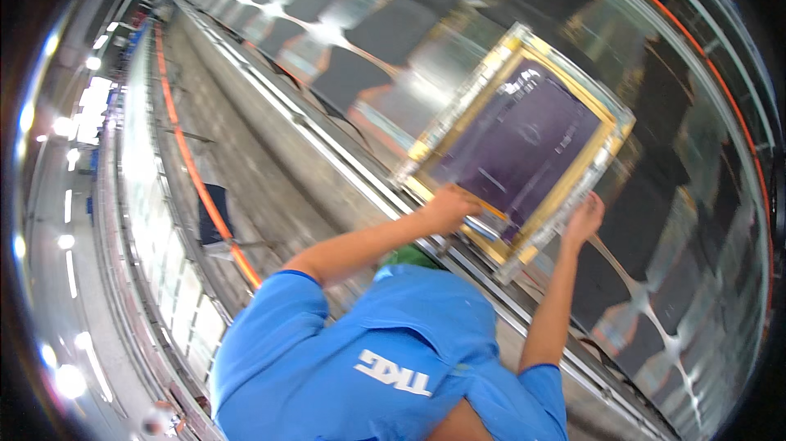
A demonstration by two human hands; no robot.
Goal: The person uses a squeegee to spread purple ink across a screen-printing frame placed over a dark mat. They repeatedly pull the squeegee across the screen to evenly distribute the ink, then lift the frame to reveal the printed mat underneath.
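Observation:
A screen-printing frame lies tilted across the long table, with dark purple mesh inside yellowish borders and tape-covered, paint-stained edges. At its near left corner, my left hand is closed on a squeegee, which shows as a blue-grey bar with an orange strip beside it. The squeegee rests over the near end of the mesh. My right hand grips the right edge of the frame, its fingers bent around the outer side. Whatever lies beneath the frame is hidden.
Dark fabric pieces in rows cover the shiny table top on both sides of the frame. A metal rail runs along the table's near edge. Behind me are an aisle, an orange hose-like line and another long table.

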